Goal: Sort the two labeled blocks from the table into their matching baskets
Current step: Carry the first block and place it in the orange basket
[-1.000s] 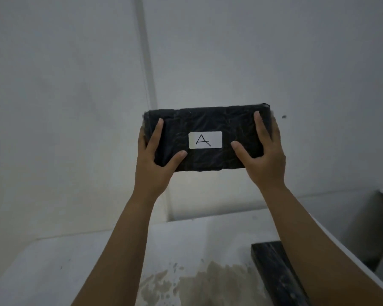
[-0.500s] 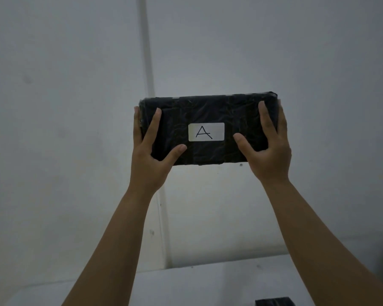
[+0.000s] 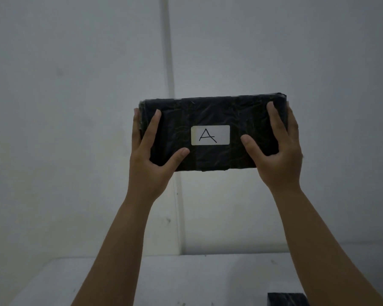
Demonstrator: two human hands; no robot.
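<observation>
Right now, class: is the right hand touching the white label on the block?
Apart. The head view shows the right hand gripping the block, black wrap visible between its thumb and the label.

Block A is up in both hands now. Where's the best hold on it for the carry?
By its two short ends, one hand from each side, as now: left hand and right hand wrap the ends of the black block. It is long and flat, and this keeps the A label readable.

Second black block point(image 3: 286, 299) cut off by bottom edge — label unseen; block A point(image 3: 210, 111) ends hidden under fingers point(image 3: 274, 120).
</observation>
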